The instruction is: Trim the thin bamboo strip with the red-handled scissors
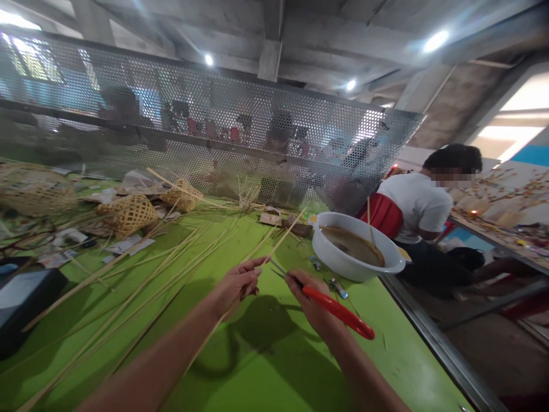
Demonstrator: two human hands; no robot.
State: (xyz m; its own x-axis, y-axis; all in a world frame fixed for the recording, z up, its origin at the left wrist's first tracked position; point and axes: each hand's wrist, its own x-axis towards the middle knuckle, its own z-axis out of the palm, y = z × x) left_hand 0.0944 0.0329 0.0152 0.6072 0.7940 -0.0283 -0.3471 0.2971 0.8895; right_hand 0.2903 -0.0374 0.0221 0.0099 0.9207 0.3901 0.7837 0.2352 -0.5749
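Note:
Pinched in the fingers of my left hand (243, 279) is a long, thin bamboo strip (286, 233), slanting up toward the back right. My right hand (306, 292) is closed around red-handled scissors (338, 312). Their narrow metal blades point left, apart from each other, close to the strip and my left fingertips. Whether the blades touch the strip I cannot tell. More long bamboo strips (141, 306) lie on the green table (274, 372) left of my hands. A white basin (319, 243) of brownish water stands beyond my right hand, with a thin stick leaning in it.
Woven bamboo baskets (132, 214) and paper scraps sit at the back left, and a dark box (30, 303) at the left edge. A perforated metal screen (223, 131) borders the table's far side. A person in a white shirt (414, 200) is at the right, beyond the table edge.

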